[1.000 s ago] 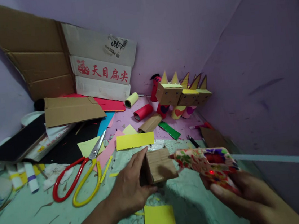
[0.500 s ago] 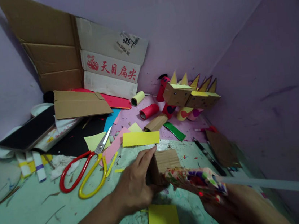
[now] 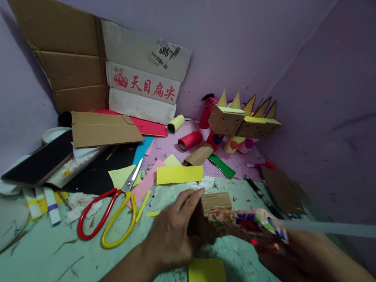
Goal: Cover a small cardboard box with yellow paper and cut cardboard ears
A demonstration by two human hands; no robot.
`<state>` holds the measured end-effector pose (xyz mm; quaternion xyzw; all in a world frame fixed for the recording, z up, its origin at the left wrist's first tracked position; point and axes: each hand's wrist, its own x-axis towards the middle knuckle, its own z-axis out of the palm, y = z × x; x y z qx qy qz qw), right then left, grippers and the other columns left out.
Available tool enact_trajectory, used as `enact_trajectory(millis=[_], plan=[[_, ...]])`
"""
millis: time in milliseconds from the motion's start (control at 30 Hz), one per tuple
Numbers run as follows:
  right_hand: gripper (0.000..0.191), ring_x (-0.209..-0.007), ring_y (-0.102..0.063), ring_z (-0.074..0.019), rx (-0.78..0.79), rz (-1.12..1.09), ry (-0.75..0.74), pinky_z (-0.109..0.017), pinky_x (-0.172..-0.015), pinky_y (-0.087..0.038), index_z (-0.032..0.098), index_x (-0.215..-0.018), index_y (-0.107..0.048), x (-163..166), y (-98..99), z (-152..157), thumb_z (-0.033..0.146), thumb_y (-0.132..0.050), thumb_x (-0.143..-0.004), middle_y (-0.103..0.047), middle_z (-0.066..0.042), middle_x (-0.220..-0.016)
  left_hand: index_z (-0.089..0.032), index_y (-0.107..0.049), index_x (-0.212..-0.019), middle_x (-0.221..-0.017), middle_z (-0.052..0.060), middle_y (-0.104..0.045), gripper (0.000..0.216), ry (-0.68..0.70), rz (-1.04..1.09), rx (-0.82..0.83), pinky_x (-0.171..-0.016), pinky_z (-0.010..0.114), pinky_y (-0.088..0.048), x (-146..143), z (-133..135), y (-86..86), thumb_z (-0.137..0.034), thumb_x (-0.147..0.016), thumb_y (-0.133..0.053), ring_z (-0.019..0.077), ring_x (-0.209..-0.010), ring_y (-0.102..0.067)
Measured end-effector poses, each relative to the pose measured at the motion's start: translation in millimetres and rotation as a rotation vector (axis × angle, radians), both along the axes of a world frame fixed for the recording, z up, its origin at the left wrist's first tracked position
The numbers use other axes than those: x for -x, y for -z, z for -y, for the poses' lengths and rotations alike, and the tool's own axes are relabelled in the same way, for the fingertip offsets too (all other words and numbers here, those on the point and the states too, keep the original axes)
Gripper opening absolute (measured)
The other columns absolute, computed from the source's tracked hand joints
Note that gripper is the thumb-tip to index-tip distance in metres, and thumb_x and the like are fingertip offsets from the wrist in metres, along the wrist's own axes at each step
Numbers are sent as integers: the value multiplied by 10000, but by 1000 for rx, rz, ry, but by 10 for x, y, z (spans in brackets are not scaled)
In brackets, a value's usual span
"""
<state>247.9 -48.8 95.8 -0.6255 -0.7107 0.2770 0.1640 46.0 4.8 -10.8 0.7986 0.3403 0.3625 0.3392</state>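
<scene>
My left hand [image 3: 172, 234] is closed around the left side of a small cardboard box [image 3: 217, 201] standing on the green tabletop. Fingers and thumb hide part of that box. My right hand [image 3: 288, 259] grips a flower-patterned hot glue gun [image 3: 244, 223] with a small red light on it. A long translucent glue stick [image 3: 342, 228] juts from its rear. The gun's front end is at the near side of the box; its tip is dark and hard to make out. Just below the box lies a yellow paper square [image 3: 207, 277].
Scissors [image 3: 126, 196] with red and yellow handles lie left of my hands. Behind are a yellow paper strip [image 3: 180, 174], cardboard tubes [image 3: 189, 140] and cardboard figures [image 3: 226, 119] with spikes. A black pen [image 3: 260, 194] lies right. A large cardboard sheet [image 3: 145, 68] leans on the wall.
The view has shifted slightly. The small box's visible top face looks shallower, as if tilted. Both hands keep their grip, with the glue gun still at the box.
</scene>
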Motion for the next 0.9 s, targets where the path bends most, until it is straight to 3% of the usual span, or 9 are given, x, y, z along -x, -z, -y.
enact_trajectory(millis=[167, 467, 733, 900], plan=[[277, -620, -671, -218, -20, 17, -46, -276, -551, -556, 280, -952, -694, 13, -14, -32, 294, -505, -751, -727, -32, -764, -246, -230, -1376, -1357, 106, -397, 861, 9, -8, -24, -948, 422, -458, 4, 12, 9, -116, -628, -636, 280, -1170, -467], [199, -635, -653, -217, 7, -17, 3, -277, -549, -551, 222, -832, -699, -5, -14, -40, 298, -536, -747, -699, -25, -680, -246, -222, -1380, -1373, 93, -379, 877, 25, 3, -51, -992, 412, -423, 6, 5, 5, -81, -611, -612, 271, -1212, -427], [233, -650, -653, -212, 11, -7, -12, -283, -573, -554, 210, -885, -680, -1, 0, -69, 289, -487, -782, -698, -44, -741, -251, 9, -1429, -1445, 129, -298, 977, 13, -16, -125, -918, 455, -481, 0, 29, 109, -83, -661, -571, 297, -1245, -403], [201, -618, -644, -209, -3, -3, 0, -293, -556, -552, 208, -805, -679, 1, 1, -69, 291, -498, -773, -689, -36, -709, -211, -21, -1432, -1424, 141, -330, 943, 2, -68, -152, -931, 420, -475, -8, 31, 103, -76, -663, -550, 283, -1251, -401]])
